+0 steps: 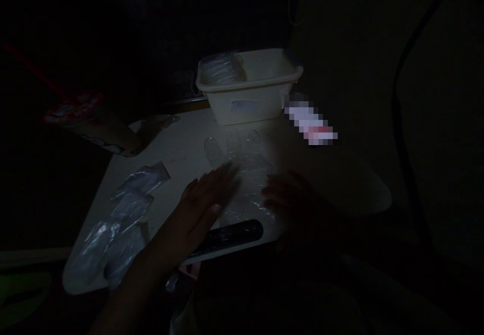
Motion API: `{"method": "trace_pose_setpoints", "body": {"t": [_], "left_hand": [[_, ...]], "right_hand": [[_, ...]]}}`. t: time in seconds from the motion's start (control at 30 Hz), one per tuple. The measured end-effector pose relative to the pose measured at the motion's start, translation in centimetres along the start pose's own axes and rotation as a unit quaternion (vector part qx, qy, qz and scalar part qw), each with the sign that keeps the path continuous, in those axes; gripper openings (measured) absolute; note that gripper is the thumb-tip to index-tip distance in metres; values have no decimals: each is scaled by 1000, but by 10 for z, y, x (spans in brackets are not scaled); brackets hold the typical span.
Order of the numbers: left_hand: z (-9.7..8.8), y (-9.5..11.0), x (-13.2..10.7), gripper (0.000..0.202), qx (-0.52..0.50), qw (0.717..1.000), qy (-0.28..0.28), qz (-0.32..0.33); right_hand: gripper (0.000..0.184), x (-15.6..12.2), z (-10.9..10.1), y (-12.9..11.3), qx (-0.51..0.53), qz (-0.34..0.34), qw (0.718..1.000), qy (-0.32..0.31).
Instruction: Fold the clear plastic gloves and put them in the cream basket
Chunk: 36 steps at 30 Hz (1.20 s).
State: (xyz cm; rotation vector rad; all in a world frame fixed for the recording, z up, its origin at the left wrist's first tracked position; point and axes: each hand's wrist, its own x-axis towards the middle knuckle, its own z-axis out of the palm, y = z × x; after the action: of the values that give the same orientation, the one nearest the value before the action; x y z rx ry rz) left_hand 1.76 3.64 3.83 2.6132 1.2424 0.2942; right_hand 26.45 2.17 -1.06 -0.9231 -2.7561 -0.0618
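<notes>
The scene is dim. A clear plastic glove (242, 174) lies flat on a pale table (177, 143), its fingers pointing away from me. My left hand (204, 199) is spread, palm down, on or just above the glove's near left side. My right hand (291, 199) rests in shadow at the glove's right edge, fingers spread and touching the thin plastic. Neither hand grips anything. A black strip-shaped object (227, 238) lies near the table's front edge, under my left wrist. More clear plastic sheets or gloves (121, 224) are heaped to the left.
A cream plastic tub (249, 101) stands at the table's back, holding a wrapped plastic bundle (221, 69). A blurred white and pink item (310, 123) lies to its right. A dark object with a red pattern (94, 126) sits at the left corner.
</notes>
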Motion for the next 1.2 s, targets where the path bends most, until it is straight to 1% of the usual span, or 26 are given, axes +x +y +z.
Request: {"method": "trace_pose_setpoints", "body": {"t": [0.03, 0.1, 0.17, 0.23, 0.3, 0.37, 0.43, 0.47, 0.53, 0.57, 0.63, 0.7, 0.77, 0.83, 0.87, 0.9, 0.93, 1.0, 1.07, 1.2], "left_hand": [[1, 0, -6, 43, -10, 1000, 9, -6], [3, 0, -18, 44, -36, 999, 6, -3], [5, 1, -26, 45, -56, 998, -5, 2], [7, 4, -33, 45, -78, 997, -7, -8], [8, 7, -39, 46, -96, 995, -1, -27], [11, 8, -42, 50, -106, 994, -4, -32], [14, 9, -43, 59, -111, 993, -9, -25], [16, 9, -42, 63, -112, 993, -3, -25], [22, 8, -37, 66, -111, 993, 28, -41], [24, 7, -34, 63, -110, 991, 47, -53], [28, 6, -26, 48, -112, 988, 86, -68], [29, 6, -20, 30, -124, 985, 107, -55], [28, 6, -18, 23, -145, 982, 120, -32], [28, 6, -19, 23, -170, 977, 125, -21], [28, 7, -20, 23, -183, 974, 129, -23], [28, 7, -21, 23, -195, 971, 133, -27], [29, 7, -23, 23, -206, 969, 134, -30], [31, 7, -25, 21, -225, 964, 135, -37], [33, 7, -25, 20, -238, 961, 131, -51], [34, 9, -23, 19, -260, 953, 130, -88]], "right_hand": [[42, -1, -1, -2, 1, 1, 1000, -8], [36, -3, -3, -8, 6, 11, 1000, -10], [29, -5, -3, -14, 15, 23, 1000, 10], [24, -7, -2, -19, 31, 32, 998, 36], [24, -9, 0, -22, 48, 47, 996, 51], [26, -9, -1, -21, 64, 62, 993, 72], [25, -6, -6, -19, 85, 71, 988, 108], [24, -3, -11, -17, 99, 72, 985, 124], [24, 4, -23, -16, 130, 69, 978, 145], [25, 7, -29, -17, 144, 70, 976, 148], [28, 13, -41, -18, 168, 73, 971, 155], [29, 13, -46, -19, 181, 68, 968, 157], [32, 9, -42, -17, 166, 64, 971, 157], [43, 1, -30, -11, 123, 88, 978, 144], [45, -3, -23, -8, 99, 109, 980, 132], [40, -7, -16, -4, 83, 125, 982, 115], [35, -9, -10, -1, 78, 127, 983, 104], [31, -9, -3, 5, 94, 121, 983, 98], [31, -6, -3, 8, 132, 115, 979, 103], [27, 0, -9, 7, 210, 149, 962, 95]]}}
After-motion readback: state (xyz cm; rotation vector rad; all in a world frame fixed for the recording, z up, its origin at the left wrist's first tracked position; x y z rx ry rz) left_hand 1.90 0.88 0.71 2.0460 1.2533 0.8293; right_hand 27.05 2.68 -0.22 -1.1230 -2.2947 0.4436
